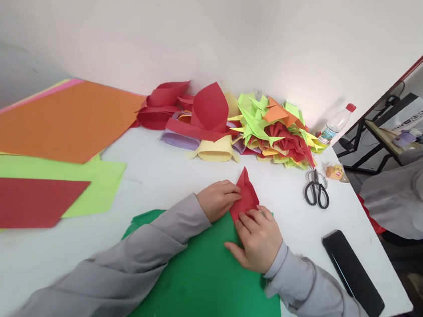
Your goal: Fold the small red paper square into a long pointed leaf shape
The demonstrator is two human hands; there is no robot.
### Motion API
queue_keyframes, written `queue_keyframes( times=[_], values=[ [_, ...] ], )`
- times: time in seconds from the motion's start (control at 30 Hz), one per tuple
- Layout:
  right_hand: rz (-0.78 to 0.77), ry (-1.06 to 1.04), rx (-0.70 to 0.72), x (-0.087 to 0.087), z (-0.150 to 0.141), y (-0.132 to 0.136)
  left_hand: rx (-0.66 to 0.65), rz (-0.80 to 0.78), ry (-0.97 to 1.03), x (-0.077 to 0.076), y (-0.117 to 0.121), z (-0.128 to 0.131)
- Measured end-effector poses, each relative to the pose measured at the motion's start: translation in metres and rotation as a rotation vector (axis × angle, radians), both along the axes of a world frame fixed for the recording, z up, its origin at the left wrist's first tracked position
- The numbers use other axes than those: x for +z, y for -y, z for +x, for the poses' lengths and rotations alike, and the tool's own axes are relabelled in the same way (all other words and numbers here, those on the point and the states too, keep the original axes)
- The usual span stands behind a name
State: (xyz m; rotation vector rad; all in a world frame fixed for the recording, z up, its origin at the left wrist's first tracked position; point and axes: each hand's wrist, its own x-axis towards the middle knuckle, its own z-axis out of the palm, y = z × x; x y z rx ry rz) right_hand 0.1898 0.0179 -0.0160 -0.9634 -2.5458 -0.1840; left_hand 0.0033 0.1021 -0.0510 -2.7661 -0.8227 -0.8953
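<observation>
A small piece of folded red paper (246,196) lies with its point away from me, at the far edge of a large green sheet (198,283). My left hand (219,199) has its fingers closed at the paper's left edge, the thumb hidden. On the lower right part of the red paper rest the fingertips of my right hand (258,238). Its fingers are spread, and the thumb stands apart over the green sheet.
Orange paper (64,123), lime paper (98,187) and red paper (21,201) lie left. Behind are rolled paper shapes (211,110) and a heap of folded paper (275,130). A bottle (336,125), scissors (317,190) and a black phone (352,274) are to the right.
</observation>
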Motion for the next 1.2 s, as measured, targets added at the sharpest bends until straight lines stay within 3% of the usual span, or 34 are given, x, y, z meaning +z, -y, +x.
queue_keyframes(
  times=[0.23,0.53,1.2],
  values=[
    [-0.116,0.054,0.075,0.011,0.012,-0.012,0.085,-0.036,-0.112,0.003,0.011,0.004],
    [-0.109,0.079,0.174,0.01,0.018,-0.017,0.083,-0.039,-0.111,0.003,0.009,0.004],
    [-0.117,-0.043,0.265,0.011,0.027,0.0,0.111,-0.098,-0.158,0.008,0.012,0.004]
  ],
)
